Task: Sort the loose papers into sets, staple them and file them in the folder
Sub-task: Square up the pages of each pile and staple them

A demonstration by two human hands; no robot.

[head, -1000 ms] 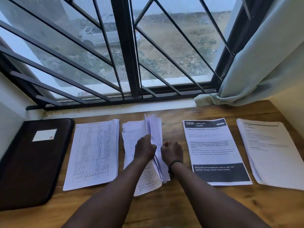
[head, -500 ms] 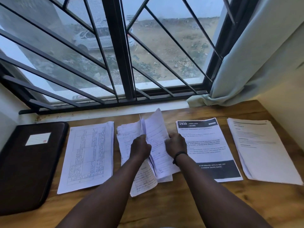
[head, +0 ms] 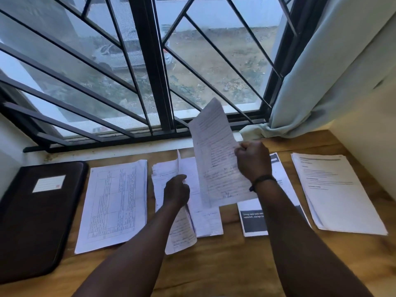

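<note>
Since the earlier frames, one handwritten sheet (head: 214,159) has been lifted clear of the middle pile and now stands tilted in the air above the desk, its top corner rising in front of the window bars. On the wooden desk (head: 214,264), from largest to smallest: a dark folder (head: 32,221) lies closed at the far left; just beside it lies a printed table sheet (head: 113,202); the handwritten pile (head: 192,211) occupies the centre; a printed sheet with a black band (head: 252,221) lies right of centre, partly hidden by the right arm; a text stack (head: 334,194) sits at the far right. The right hand (head: 252,161) pinches the lifted sheet at its right edge, fingers curled round the paper. The left hand (head: 176,190) rests on the handwritten pile with fingers curled at the page edges; whether it grips a page or only presses cannot be told. No stapler is visible. Judged step: sorting, with stapling and filing not yet begun. The next move appears to call for reading the lifted sheet's content, selecting the matching pile, and laying it down square to that pile's edges while the left hand steadies the remaining pages.
</note>
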